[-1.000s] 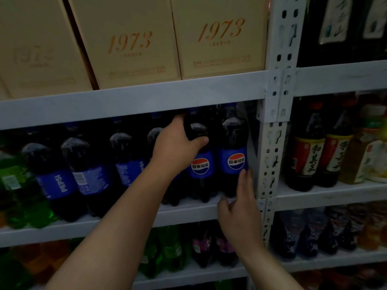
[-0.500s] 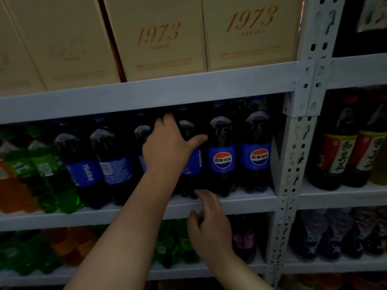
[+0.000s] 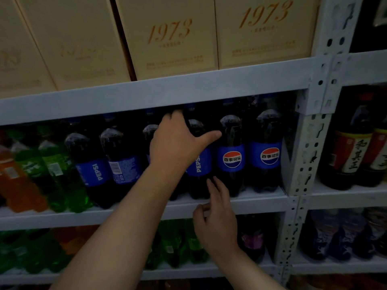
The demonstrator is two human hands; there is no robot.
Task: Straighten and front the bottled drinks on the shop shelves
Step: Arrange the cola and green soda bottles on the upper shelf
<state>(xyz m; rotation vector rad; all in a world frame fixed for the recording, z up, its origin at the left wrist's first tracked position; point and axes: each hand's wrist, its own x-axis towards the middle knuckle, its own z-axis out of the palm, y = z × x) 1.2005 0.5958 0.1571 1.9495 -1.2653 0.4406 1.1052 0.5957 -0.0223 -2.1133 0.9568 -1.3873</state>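
Note:
Dark Pepsi bottles with blue labels stand in a row on the middle shelf [image 3: 257, 203]. My left hand [image 3: 178, 143] grips the shoulder of one Pepsi bottle [image 3: 199, 166], thumb stretched right; its label shows the word PEPSI sideways. My right hand [image 3: 216, 218] is below it, with straight fingertips touching the bottle's lower part. To the right, two Pepsi bottles [image 3: 231, 158] [image 3: 269, 155] show their round logos to the front. To the left, two more Pepsi bottles [image 3: 94, 170] [image 3: 124, 167] show a sideways name and a barcode.
Green bottles [image 3: 54, 172] and orange ones [image 3: 12, 181] fill the shelf's left end. Beige boxes marked 1973 [image 3: 171, 38] sit on the shelf above. A perforated metal post [image 3: 310, 147] divides off dark sauce bottles [image 3: 351, 158] at the right. More bottles stand on the lower shelf [image 3: 178, 248].
My left hand shifted from a logo-front bottle to the bottle on its left. My right hand moved left from the end bottle's base to under the gripped bottle. The view panned left.

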